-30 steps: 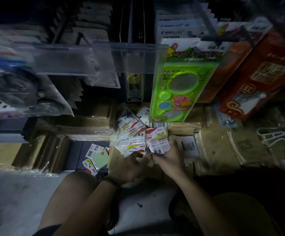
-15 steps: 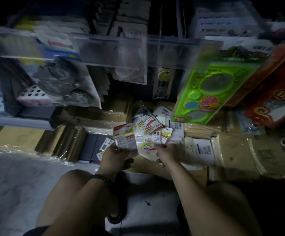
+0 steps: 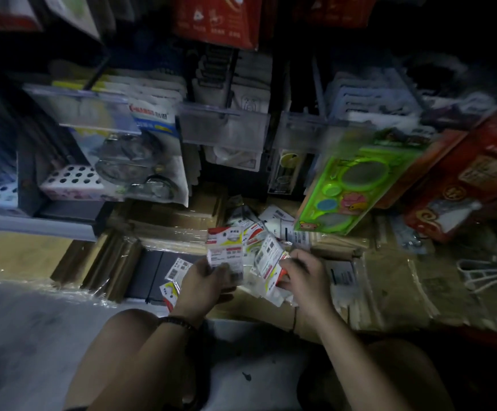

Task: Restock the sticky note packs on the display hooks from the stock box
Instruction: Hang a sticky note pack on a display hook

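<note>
Red-and-white sticky note packs [image 3: 226, 247]: a fanned bunch at frame centre, held between both hands, just above brown cardboard.
Left hand [image 3: 204, 280]: fingers curled round the left part of the bunch, gripping its lower edge; a dark beaded bracelet [image 3: 179, 321] sits on the wrist.
Right hand [image 3: 303, 275]: fingers closed together on the right part of the bunch, pinching the lower corners.
Loose packs [image 3: 171, 287]: lying flat just left of the left hand, on a dark surface.
Brown cardboard [image 3: 253, 305]: directly below both hands; in the dim light, box wall or flap cannot be told.
Green stencil pack [image 3: 357, 185]: tilted, right of centre, above the bunch.
Clear label holders [image 3: 223, 129]: a row across the upper centre, in front of hung goods.
Red boxes [image 3: 463, 179]: leaning at the right edge.
White hanger [image 3: 490, 274]: lying on wrapped cardboard, right side.
Grey floor [image 3: 18, 336]: lower left.
</note>
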{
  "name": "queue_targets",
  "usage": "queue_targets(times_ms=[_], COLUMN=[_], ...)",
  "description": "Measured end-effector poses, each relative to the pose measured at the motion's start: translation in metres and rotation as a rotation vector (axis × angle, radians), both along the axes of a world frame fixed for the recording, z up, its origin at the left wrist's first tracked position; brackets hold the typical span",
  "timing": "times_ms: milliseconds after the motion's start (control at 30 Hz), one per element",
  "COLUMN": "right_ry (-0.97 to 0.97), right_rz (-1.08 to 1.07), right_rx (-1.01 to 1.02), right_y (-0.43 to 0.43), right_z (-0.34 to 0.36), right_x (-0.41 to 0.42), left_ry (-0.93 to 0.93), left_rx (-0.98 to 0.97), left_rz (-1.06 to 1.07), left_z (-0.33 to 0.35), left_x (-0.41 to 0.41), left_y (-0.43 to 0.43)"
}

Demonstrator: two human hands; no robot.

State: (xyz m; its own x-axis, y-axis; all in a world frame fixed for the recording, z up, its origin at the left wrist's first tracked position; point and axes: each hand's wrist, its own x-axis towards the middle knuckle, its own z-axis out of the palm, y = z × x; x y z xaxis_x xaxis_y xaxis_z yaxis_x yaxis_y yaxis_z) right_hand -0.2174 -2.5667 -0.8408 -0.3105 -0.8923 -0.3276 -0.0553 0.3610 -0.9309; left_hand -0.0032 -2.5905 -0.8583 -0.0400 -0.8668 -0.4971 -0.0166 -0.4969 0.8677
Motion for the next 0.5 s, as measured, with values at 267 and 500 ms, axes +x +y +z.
queue_targets(times_ms=[267,500], right_ry=[-0.073,0.208], right_rz=[0.006,0.295], right_rx=[-0.183,-0.24], right_y=[0.054,0.075], right_z=[0.061,0.092], right_x=[0.037,0.013], left_ry=[0.171,0.475], left_rx=[-0.111,0.04], left_rz=[-0.201,-0.182], left_z=[0.029,0.086], left_x=[-0.041,-0.04], left_y=[0.039,0.062])
